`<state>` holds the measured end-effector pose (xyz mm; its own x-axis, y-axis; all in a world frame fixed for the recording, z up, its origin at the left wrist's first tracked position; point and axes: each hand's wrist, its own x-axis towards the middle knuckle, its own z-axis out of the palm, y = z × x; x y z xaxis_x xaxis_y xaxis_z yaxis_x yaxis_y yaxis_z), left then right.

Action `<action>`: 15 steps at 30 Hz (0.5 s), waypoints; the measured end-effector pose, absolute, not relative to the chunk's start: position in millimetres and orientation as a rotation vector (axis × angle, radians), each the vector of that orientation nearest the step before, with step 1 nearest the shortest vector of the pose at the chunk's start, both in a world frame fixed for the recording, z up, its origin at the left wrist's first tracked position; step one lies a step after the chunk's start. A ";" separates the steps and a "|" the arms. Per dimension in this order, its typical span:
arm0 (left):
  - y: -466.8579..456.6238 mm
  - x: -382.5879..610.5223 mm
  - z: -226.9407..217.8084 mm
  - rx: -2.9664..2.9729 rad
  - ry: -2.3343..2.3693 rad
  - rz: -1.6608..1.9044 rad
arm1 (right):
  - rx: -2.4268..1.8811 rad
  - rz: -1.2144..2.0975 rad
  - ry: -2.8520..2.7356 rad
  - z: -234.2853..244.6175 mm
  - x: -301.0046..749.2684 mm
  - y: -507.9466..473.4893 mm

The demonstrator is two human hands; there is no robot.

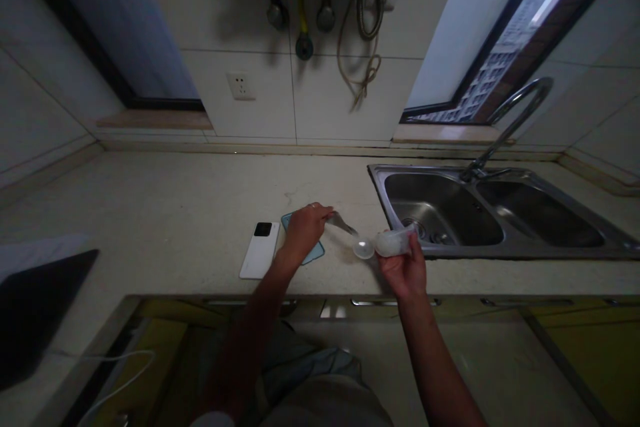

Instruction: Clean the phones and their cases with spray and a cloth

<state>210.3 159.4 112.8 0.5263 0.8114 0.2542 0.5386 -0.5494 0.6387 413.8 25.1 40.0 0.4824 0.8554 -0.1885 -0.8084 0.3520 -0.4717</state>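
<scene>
Holding a steel utensil (343, 223) tight in the left hand (305, 233), its tip touching a clear round piece (363, 248), the right hand (403, 270) wraps a translucent plastic piece (393, 243), above the front edge of the counter (200, 187), beside the steel sink (425, 169).

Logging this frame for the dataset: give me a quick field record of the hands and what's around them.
left hand: grips a metal spoon by the handle
right hand: holds a clear plastic item beside the spoon's round bowl
under left hand: pale blue flat item, material unclear
nearby: white smartphone, camera side up
surface: pale stone counter
right of hands: double stainless steel sink, curved faucet
</scene>
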 end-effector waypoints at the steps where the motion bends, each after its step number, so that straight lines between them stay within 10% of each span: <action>1: 158.5 208.4 114.5 2.334 1.110 0.683 | -0.558 1.085 -0.103 38.8 413.8 24.5; 15: 152.6 192.2 104.3 1.244 0.947 0.950 | -0.579 1.068 -0.060 46.2 407.9 20.1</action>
